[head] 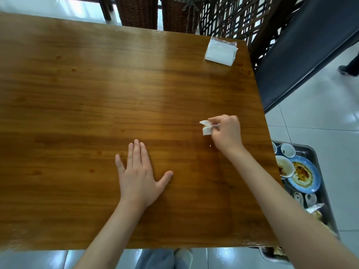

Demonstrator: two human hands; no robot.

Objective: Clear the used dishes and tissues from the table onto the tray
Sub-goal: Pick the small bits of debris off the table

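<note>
Here, right of centre, the right hand (pixel 226 131) pinches a crumpled white tissue (pixel 206 127) just above the wooden table (pixel 97 94). The left hand (pixel 138 175) lies flat, fingers spread, lower centre. The metal tray (pixel 318 171) at the lower right edge holds a stained blue plate (pixel 304 174) and small bowls.

Wooden table (pixel 97 94) bears a tissue pack (pixel 221 51) and a flat left hand (pixel 138 175)

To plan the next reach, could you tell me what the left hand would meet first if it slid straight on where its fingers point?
Probably nothing: the left hand points across bare table toward its far edge.
</note>
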